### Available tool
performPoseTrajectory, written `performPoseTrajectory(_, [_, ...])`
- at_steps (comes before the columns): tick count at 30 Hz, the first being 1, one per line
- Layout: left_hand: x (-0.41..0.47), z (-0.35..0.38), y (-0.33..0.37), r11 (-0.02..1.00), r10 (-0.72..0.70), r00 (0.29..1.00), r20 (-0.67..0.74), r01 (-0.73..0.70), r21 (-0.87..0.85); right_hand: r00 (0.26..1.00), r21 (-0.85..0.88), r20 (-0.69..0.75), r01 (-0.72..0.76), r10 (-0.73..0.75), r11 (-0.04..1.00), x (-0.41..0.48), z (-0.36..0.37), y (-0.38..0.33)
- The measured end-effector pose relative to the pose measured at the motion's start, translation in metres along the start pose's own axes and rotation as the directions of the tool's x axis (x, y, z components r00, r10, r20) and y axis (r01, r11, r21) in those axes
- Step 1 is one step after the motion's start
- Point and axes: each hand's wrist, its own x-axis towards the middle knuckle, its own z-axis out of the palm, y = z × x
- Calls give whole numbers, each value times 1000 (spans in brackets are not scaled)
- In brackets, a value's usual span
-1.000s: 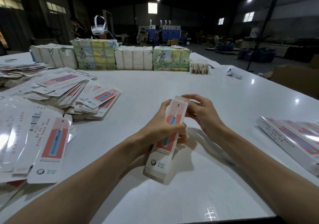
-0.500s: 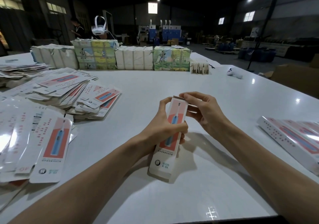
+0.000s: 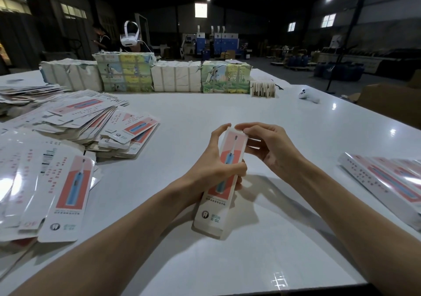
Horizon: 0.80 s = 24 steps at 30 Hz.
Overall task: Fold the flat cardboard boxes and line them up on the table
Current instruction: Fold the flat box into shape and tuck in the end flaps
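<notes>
A long white toothbrush box [image 3: 218,195] with a red panel stands tilted on the white table [image 3: 296,140], its far end raised. My left hand [image 3: 214,166] grips its middle, thumb across the front. My right hand [image 3: 266,145] pinches the far end, fingers curled over the top flap. Heaps of flat unfolded boxes [image 3: 68,181] lie at the left. A row of folded boxes [image 3: 385,179] lies side by side at the right edge.
Wrapped paper bundles [image 3: 145,74] line the table's far side, with a small stack of cards [image 3: 262,88] and a white controller [image 3: 308,95] beside them. A person wearing a white headset [image 3: 129,33] stands behind. A brown carton [image 3: 391,104] sits beyond the right edge.
The box has been lifted and its far end closed: the right hand's fingers have moved over the top flap and pressed it down. The left hand keeps its grip.
</notes>
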Motion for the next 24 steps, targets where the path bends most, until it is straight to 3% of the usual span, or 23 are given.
performPoseTrajectory(11, [-5, -6, 4, 970, -79, 997, -21, 73, -231, 992, -132, 80, 109, -99, 985, -7, 12, 12])
performPoseTrajectory(24, [-11, -8, 8, 948, -142, 990, -1, 135, -289, 973, -274, 99, 228, -208, 934, -11, 16, 15])
